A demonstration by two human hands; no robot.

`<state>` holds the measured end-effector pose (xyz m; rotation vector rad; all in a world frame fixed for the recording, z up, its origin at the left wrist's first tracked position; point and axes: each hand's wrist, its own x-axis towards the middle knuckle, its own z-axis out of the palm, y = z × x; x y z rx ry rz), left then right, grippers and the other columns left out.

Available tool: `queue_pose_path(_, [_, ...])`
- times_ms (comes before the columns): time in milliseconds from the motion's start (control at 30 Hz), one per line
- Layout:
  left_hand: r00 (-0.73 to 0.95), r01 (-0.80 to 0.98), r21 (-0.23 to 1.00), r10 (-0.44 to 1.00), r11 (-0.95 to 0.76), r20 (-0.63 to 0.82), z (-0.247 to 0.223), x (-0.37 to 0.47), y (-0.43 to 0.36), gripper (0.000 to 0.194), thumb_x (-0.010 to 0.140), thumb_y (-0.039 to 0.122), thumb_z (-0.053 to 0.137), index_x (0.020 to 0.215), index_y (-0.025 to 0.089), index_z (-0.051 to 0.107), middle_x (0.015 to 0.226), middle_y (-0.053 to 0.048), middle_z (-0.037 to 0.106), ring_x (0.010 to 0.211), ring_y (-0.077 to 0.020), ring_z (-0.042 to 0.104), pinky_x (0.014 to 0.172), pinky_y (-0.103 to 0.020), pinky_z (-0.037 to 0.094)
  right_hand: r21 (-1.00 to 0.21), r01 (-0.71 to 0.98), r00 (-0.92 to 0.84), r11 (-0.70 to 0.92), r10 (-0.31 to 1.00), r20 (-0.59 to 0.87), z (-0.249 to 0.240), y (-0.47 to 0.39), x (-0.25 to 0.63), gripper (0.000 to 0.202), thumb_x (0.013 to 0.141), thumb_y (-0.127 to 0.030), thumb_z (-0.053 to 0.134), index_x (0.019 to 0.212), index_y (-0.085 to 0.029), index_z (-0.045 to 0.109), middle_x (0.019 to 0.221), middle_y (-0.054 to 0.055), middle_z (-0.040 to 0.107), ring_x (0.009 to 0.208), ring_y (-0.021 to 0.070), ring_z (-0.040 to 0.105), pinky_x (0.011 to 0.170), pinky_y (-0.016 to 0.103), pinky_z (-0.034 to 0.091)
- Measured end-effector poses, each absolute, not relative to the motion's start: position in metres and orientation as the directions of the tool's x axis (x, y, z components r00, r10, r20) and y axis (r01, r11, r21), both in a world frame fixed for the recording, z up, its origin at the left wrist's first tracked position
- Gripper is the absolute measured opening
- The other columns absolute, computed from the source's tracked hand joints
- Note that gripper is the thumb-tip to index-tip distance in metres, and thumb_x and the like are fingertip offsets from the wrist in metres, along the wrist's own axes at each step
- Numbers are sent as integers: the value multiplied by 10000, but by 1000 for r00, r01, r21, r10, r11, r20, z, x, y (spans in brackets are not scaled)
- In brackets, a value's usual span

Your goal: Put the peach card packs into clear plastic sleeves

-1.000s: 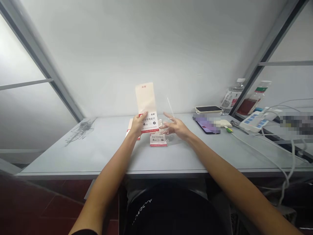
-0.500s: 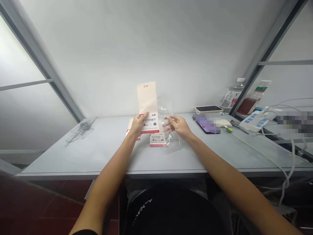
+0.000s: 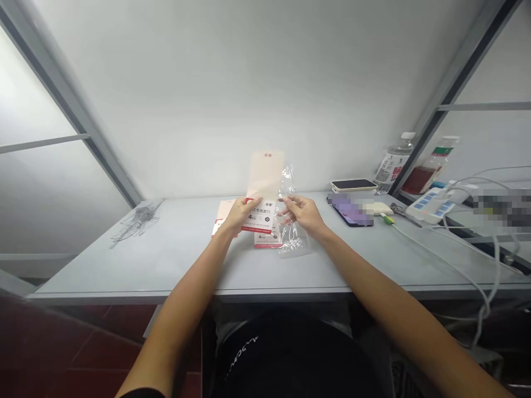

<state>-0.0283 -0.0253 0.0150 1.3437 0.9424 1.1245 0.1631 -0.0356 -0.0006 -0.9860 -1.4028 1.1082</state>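
Observation:
My left hand (image 3: 240, 214) grips a cream card packet (image 3: 266, 177) with a white, red-edged lower part bearing print, held upright above the desk. To its right, my right hand (image 3: 305, 214) pinches a clear plastic sleeve (image 3: 294, 246), which hangs down beside the packet and seems to touch or overlap its right edge. Beneath the held packet, a similar packet (image 3: 265, 241) lies on the desk, partly covered. Another cream and red packet (image 3: 222, 213) lies behind my left hand, its right side hidden.
On the right of the desk (image 3: 174, 265) are a purple-screened phone (image 3: 352, 210), a second phone (image 3: 354, 185), a power strip (image 3: 431, 203) with white cables, and two bottles (image 3: 392, 166) (image 3: 429, 168). A dark scribbled mark (image 3: 139, 221) is at the left.
My left hand has moved right with the packet, bringing it up against the clear sleeve. The packet is also slightly lower and tilts the other way. My right hand has barely moved.

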Motion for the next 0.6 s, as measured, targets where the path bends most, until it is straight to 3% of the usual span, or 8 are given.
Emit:
queue_pose_path(200, [125, -70, 983, 976, -168, 176, 12, -28, -23, 412, 621, 548, 665, 634, 152, 552, 571, -18, 583, 482, -133, 558, 434, -227, 402, -990, -61, -220, 125, 966, 135, 1, -38, 162, 500, 676, -428, 718, 1099, -197, 583, 791, 53, 698, 602, 154, 667, 548, 251, 537])
queue_pose_path(333, [125, -82, 982, 976, -170, 179, 13, -27, -23, 416, 624, 545, 664, 607, 153, 525, 547, -3, 551, 466, -117, 533, 432, -221, 390, -994, -49, -203, 98, 973, 106, -1, -37, 161, 439, 590, -323, 793, 962, -174, 612, 704, 27, 684, 583, 153, 654, 523, 238, 521])
queue_pose_path(433, [85, -89, 981, 980, -174, 181, 12, -26, -21, 412, 620, 531, 672, 595, 156, 504, 520, 12, 522, 450, -107, 513, 425, -218, 387, -992, -28, -167, 123, 978, 126, -2, -36, 160, 365, 605, -305, 783, 896, -159, 619, 665, 28, 677, 544, 137, 638, 492, 221, 500])
queue_pose_path(600, [-71, -195, 965, 983, -177, 166, 17, -33, -16, 382, 596, 492, 703, 655, 156, 532, 599, -4, 575, 539, -139, 576, 491, -254, 471, -989, -42, -139, 140, 980, 145, -4, -34, 164, 327, 670, -268, 743, 957, -151, 637, 709, 50, 690, 579, 140, 653, 507, 213, 501])
